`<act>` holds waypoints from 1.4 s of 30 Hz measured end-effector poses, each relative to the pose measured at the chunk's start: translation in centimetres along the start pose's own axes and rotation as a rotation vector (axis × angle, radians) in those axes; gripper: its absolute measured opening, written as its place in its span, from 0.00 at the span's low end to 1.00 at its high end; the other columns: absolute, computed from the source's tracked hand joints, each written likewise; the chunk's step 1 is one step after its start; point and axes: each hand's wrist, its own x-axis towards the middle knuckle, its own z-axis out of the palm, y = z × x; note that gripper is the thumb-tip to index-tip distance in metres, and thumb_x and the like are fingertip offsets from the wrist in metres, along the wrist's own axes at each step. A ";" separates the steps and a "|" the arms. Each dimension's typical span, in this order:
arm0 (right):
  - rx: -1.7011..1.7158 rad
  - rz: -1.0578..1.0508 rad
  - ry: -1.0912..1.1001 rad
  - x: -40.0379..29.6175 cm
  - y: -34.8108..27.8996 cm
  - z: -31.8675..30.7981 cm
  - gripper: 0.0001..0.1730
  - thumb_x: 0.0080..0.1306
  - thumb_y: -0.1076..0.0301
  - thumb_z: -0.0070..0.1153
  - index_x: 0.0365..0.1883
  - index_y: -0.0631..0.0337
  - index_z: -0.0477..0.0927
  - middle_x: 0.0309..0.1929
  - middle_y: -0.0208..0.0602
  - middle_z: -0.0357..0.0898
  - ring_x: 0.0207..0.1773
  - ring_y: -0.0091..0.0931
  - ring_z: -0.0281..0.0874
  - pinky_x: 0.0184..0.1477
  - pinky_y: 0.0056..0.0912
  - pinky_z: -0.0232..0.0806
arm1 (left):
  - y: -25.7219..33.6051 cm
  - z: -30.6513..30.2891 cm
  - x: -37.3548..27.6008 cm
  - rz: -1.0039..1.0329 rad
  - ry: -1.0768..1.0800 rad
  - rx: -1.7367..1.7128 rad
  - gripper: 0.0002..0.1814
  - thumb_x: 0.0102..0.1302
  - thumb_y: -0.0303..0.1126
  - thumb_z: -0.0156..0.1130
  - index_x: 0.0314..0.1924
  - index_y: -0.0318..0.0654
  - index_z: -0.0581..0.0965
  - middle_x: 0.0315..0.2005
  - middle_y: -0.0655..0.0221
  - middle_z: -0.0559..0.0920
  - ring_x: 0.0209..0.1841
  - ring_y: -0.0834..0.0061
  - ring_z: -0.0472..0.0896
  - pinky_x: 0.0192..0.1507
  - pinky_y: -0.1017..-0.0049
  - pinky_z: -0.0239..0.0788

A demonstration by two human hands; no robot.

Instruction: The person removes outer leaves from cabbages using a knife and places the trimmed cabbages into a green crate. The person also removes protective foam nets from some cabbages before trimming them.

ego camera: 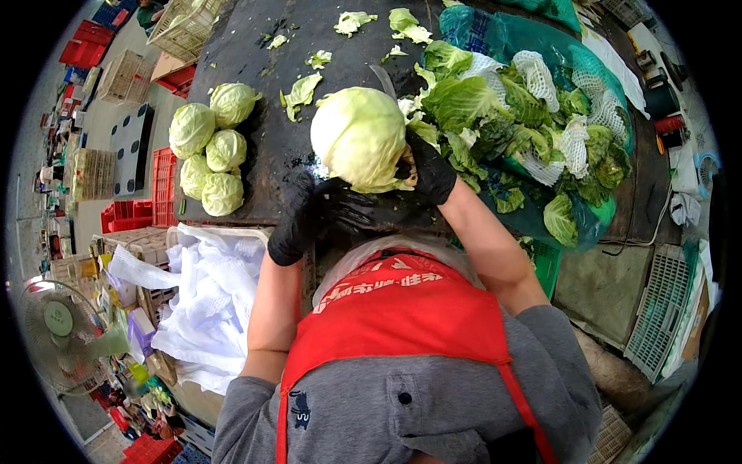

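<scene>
A large pale-green cabbage (358, 138) is in front of me at the near part of the dark table. My right hand (432, 171), in a black glove, is closed at the cabbage's lower right side, around what looks like a tan knife handle (409, 167). A curved knife blade (385, 81) shows beyond the cabbage, in line with that hand; its middle is hidden. My left hand (307, 211), also black-gloved, is below and left of the cabbage. Its fingers are blurred and reach toward the cabbage's underside; whether they touch it cannot be told.
Several trimmed cabbages (215, 148) sit at the table's left edge. Loose outer leaves (464, 101) and white foam net sleeves (536, 78) lie on green plastic sacking (608, 64) at right. A bin of white net sleeves (214, 290) stands left of me. A fan (58, 319) is farther left.
</scene>
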 end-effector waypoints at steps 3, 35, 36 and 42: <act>-0.086 -0.317 -0.090 -0.6 0.7 0.1 0.27 0.68 0.58 0.41 0.62 0.60 0.59 0.59 0.37 0.65 0.60 0.28 0.64 0.62 0.34 0.58 | 1.8 -0.9 0.3 0.022 0.529 0.467 0.26 0.59 0.30 0.59 0.57 0.34 0.65 0.51 0.61 0.73 0.49 0.73 0.74 0.49 0.72 0.68; -1.240 0.049 0.063 -3.0 7.8 0.7 0.17 0.64 0.57 0.48 0.40 0.63 0.72 0.35 0.54 0.75 0.40 0.47 0.73 0.40 0.42 0.65 | -4.5 -2.7 -2.3 0.013 0.789 1.149 0.53 0.37 0.44 0.76 0.59 0.26 0.57 0.52 0.48 0.69 0.55 0.55 0.68 0.57 0.66 0.60; -1.291 0.111 0.038 -3.5 7.3 1.0 0.16 0.64 0.57 0.48 0.40 0.63 0.73 0.36 0.53 0.75 0.40 0.46 0.73 0.40 0.42 0.65 | -4.5 -2.9 -1.8 0.063 0.760 1.024 0.53 0.37 0.44 0.76 0.59 0.26 0.58 0.53 0.48 0.68 0.55 0.55 0.68 0.57 0.65 0.60; -1.437 -0.005 -0.089 -5.1 6.0 2.6 0.14 0.63 0.61 0.47 0.40 0.62 0.73 0.35 0.49 0.75 0.39 0.45 0.73 0.40 0.42 0.66 | -4.4 -3.5 -0.3 0.145 0.725 1.140 0.52 0.34 0.44 0.76 0.57 0.28 0.60 0.51 0.48 0.68 0.53 0.52 0.68 0.55 0.61 0.61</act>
